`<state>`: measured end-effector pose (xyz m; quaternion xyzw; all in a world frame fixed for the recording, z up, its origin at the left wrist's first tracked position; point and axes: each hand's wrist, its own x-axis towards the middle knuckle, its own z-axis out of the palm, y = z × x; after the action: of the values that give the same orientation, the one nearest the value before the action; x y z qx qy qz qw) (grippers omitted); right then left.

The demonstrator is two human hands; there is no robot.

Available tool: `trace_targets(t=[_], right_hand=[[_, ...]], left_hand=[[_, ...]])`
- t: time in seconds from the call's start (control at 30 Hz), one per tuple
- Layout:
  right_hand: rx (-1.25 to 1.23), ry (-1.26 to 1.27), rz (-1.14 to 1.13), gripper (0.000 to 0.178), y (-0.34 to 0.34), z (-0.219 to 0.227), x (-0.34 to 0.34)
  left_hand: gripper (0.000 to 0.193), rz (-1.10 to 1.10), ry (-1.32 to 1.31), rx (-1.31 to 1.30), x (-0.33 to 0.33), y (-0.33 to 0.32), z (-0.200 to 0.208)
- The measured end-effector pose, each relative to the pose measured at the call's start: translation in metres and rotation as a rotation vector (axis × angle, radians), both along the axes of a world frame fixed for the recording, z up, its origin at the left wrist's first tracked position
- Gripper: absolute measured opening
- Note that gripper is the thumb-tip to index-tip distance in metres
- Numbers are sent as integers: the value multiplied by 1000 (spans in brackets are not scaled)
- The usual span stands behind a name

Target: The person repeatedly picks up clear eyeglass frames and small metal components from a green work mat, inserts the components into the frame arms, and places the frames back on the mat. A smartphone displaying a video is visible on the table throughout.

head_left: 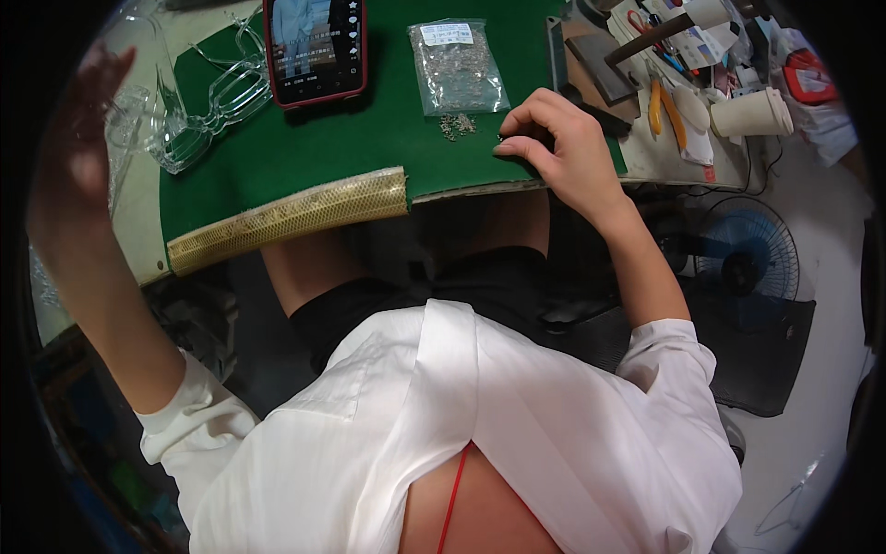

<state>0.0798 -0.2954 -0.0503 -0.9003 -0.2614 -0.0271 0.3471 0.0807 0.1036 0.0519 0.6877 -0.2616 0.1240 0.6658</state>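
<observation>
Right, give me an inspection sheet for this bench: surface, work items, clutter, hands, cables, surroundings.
Surface: green mat on a pale bench, gold mesh strip along its near edge.
Work items: small pile of tiny metal parts below a clear bag of the same parts.
Clutter: phone with lit screen, clear plastic pieces, orange-handled pliers, paper cups.
Hands: right hand pinching at the mat edge beside the pile; left hand raised, blurred, grip unclear.
Cables: nothing seen.
Surroundings: blue fan on the floor at right.
</observation>
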Motion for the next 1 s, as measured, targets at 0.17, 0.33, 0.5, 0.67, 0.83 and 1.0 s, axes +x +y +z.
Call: trace_targets(t=[0.17, 0.33, 0.5, 0.67, 0.83, 1.0], right_hand=[[-53, -177, -80, 12, 5, -10, -8], [-155, -270, -137, 12, 16, -10, -12], [-198, -259, -98, 10, 12, -11, -10], [215, 72, -21, 7, -8, -1, 3], [555, -127, 277, 19, 5, 62, -6], [329, -456, 310, 20, 8, 85, -20]], left_hand=[[46, 36, -189, 328, -40, -54, -27], [54, 203, -172, 361, -54, -86, -40], [70, 170, -120, 271, -62, -107, -44], [78, -28, -60, 110, -59, -138, -48], [77, -119, 154, 158, -53, -186, -50], [72, -195, 218, 110, -51, -205, -52]])
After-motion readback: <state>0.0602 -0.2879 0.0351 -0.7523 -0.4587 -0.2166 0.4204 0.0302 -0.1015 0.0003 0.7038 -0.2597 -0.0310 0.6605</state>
